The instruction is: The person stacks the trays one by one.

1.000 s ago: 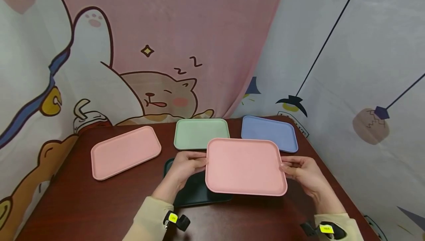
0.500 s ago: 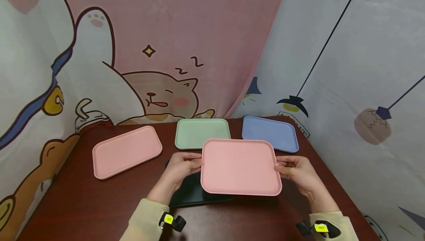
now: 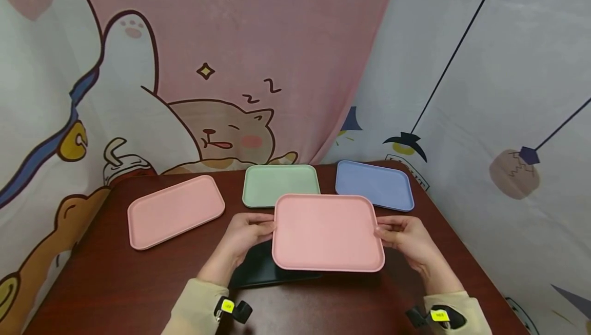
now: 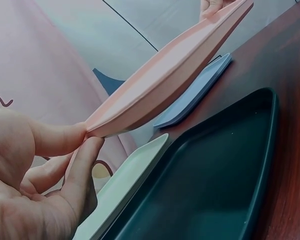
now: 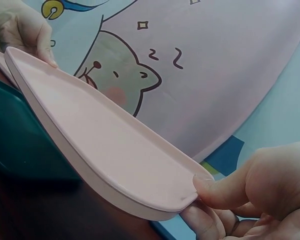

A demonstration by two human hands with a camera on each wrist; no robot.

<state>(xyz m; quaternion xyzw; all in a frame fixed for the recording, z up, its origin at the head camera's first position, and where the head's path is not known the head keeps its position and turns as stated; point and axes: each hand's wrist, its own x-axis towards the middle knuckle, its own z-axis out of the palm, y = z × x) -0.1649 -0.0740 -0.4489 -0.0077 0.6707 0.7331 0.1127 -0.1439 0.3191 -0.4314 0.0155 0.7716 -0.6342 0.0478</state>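
Note:
A pink rectangular tray (image 3: 328, 233) is held up above the table between both hands. My left hand (image 3: 241, 237) pinches its left edge between thumb and fingers; the same grip shows close up in the left wrist view, where the tray (image 4: 155, 82) is seen from its side. On the opposite short edge, my right hand (image 3: 408, 240) pinches the rim, thumb on top in the right wrist view. Beneath the raised tray lies a dark green tray (image 3: 258, 268), partly hidden by it and by the left hand.
A second pink tray (image 3: 175, 212) lies slantwise on the left of the brown table (image 3: 101, 278). Toward the back are a light green tray (image 3: 279, 183) and a blue tray (image 3: 376, 185). A printed curtain (image 3: 314, 58) hangs behind the table.
Both hands have moved the held pink tray a little to the left, farther over the dark green tray. The grips stay the same, and the other trays have not moved.

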